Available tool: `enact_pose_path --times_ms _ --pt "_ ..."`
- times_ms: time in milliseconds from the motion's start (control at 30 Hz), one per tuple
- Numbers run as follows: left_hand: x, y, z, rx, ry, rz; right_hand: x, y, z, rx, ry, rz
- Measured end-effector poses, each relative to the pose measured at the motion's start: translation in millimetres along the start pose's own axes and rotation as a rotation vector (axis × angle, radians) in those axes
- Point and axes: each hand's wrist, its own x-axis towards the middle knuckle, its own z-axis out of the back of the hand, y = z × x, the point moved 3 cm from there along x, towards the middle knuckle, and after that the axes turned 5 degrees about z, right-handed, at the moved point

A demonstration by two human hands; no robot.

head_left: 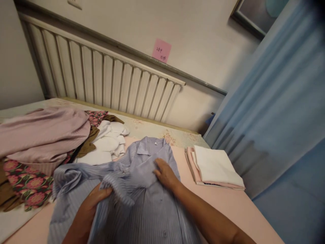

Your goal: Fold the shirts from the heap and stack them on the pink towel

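Observation:
A blue striped button-up shirt [152,203] lies on the pink bed cover, its collar toward the wall and one front panel partly folded back. My left hand [95,200] grips the bunched cloth of that panel at lower left, thumb on top and fingers hidden under the fabric. At the chest, just below the collar, my right hand [166,174] has its thumb and fingers closed on the shirt's cloth. A loose sleeve and part of the body spread out to the left.
On the left is a heap with a pink knit garment [50,132], a floral cloth [33,183] and white clothing [106,142]. A folded stack [215,166] lies to the right, beside a blue curtain [269,112]. Behind the bed stands a radiator [109,74].

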Motion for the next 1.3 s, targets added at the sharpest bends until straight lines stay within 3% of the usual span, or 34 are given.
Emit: enact_pose_path --times_ms 100,200,300,400,467,633,700,800,1000,1200,1300 --pt "-4.8 0.5 -7.5 -0.021 0.040 -0.057 -31.2 57.5 18.3 0.228 -0.206 0.066" --pt "-12.8 0.2 -15.0 -0.006 0.077 -0.061 -72.4 108.9 19.8 0.436 -0.183 -0.006" --pt "-21.3 -0.9 -21.7 0.011 0.111 -0.048 -105.0 136.8 9.1 0.542 -0.190 -0.084" --pt "-27.8 -0.5 -26.9 0.020 0.142 -0.038 -122.4 142.7 -7.1 0.741 -0.148 -0.188" --pt "-30.9 0.3 -30.1 0.025 0.171 -0.041 -128.6 142.0 -10.6 0.773 -0.163 -0.181" --pt "-38.4 2.8 -38.5 0.025 0.255 -0.014 -132.0 143.9 13.5 0.142 -0.468 0.128" --pt "-39.1 4.7 -40.5 0.037 0.268 0.006 -124.9 148.5 21.4 -0.047 -0.479 0.259" --pt "-34.2 8.9 -40.2 0.060 0.320 0.012 -109.6 157.2 31.3 -0.138 -0.455 0.394" --pt "-16.7 13.5 -26.6 0.129 0.311 -0.078 -96.8 176.7 43.5 -0.050 -0.282 0.551" --pt "-5.4 12.3 -29.5 0.141 0.385 -0.128 -108.6 187.6 52.7 0.288 -0.504 0.592" --pt "9.2 13.3 -25.7 0.364 0.212 -0.234 -114.5 188.5 56.8 0.375 -0.461 0.573"
